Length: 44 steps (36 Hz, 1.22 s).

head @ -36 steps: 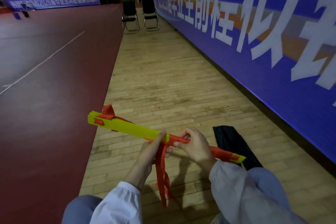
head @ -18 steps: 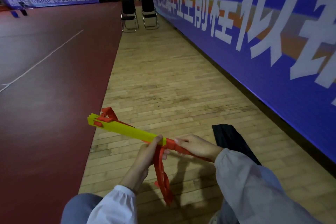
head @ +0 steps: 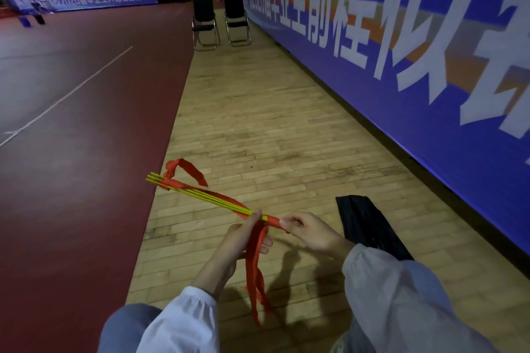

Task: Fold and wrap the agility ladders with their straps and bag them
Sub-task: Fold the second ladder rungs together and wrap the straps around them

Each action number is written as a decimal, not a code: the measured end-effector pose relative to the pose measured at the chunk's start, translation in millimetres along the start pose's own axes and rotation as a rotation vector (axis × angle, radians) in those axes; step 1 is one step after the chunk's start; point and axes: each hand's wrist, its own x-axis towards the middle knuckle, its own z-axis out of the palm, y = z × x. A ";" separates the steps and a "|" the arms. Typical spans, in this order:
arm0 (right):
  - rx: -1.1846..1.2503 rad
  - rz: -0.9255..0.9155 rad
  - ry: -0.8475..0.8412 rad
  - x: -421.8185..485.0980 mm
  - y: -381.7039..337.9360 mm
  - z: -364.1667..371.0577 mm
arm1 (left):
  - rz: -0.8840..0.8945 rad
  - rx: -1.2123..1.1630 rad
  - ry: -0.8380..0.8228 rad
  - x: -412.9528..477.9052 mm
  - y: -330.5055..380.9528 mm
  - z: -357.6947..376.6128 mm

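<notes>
Observation: The folded agility ladder (head: pixel 205 197), its yellow rungs stacked flat into one narrow bundle, is held in the air over the wooden floor (head: pixel 258 123). It lies just left of the black bag (head: pixel 370 226) and slants away from it toward the far left.

Left hand (head: pixel 241 241): it grips the bundle at mid-length, thumb on top and fingers beneath. This looks intended to stop the rungs fanning apart and to give the winding something firm to work against.

Right hand (head: pixel 309 233): its fingers are curled and pinch the end of the bundle nearest the bag. The orange strap (head: pixel 253 266) is already wound round the rungs there, and the pinch appears to pin that turn in place.

Strap condition: two loose tails hang from the wrapped section, cross the left hand's fingers and reach toward the floor. A knotted loop of the same strap sits at the end farthest from the bag.

Bag: it lies flat on the floor, apart from both hands. Whether its mouth is open cannot be told.

Assessment: wrapping is under way and bagging has not begun. The hanging tails need taking up before the bundle will slide in cleanly, and a slack turn may unwind.

Surroundings: two folding chairs (head: pixel 219 23) stand well beyond the bag beside a blue banner (head: pixel 401 71).
</notes>
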 end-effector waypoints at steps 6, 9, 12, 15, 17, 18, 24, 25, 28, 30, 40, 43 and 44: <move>-0.126 -0.006 0.117 1.5 5.8 2.8 | 0.019 -0.051 0.036 -1.4 2.6 4.6; -0.150 -0.025 0.174 0.9 4.1 3.4 | 0.019 -0.120 0.033 -3.4 3.3 4.7; -0.146 -0.042 0.191 1.5 4.1 3.9 | 0.002 -0.184 0.025 -4.1 5.6 4.3; -0.112 -0.043 0.168 3.0 6.4 3.3 | -0.007 -0.225 0.019 -3.6 6.6 3.9; -0.071 -0.040 0.137 3.6 7.2 1.7 | -0.004 -0.228 0.011 -2.5 5.0 2.8; -0.055 -0.039 0.120 3.4 6.9 0.1 | -0.001 -0.222 0.002 -1.8 3.7 2.4; -0.007 0.014 0.022 1.4 3.3 -12.1 | 0.032 -0.171 -0.053 -3.8 -4.3 2.3; 0.005 0.022 0.008 0.7 2.6 -14.5 | 0.037 -0.163 -0.064 -4.1 -5.7 3.0; 0.044 0.044 -0.041 -1.4 -1.8 -19.7 | 0.058 -0.116 -0.092 -4.6 -9.1 3.7; 0.080 0.053 -0.055 -1.9 -4.8 -20.6 | 0.075 -0.078 -0.116 -5.2 -8.7 5.1; 0.174 0.024 -0.033 -1.1 -7.1 -17.7 | 0.097 -0.094 -0.171 -2.0 -3.3 5.2; 0.177 -0.011 -0.019 -2.5 -11.0 -16.7 | 0.048 -0.130 -0.185 -1.4 -1.5 2.9; 0.179 -0.019 -0.013 -2.7 -12.5 -16.4 | 0.036 -0.120 -0.194 -0.9 -1.2 1.7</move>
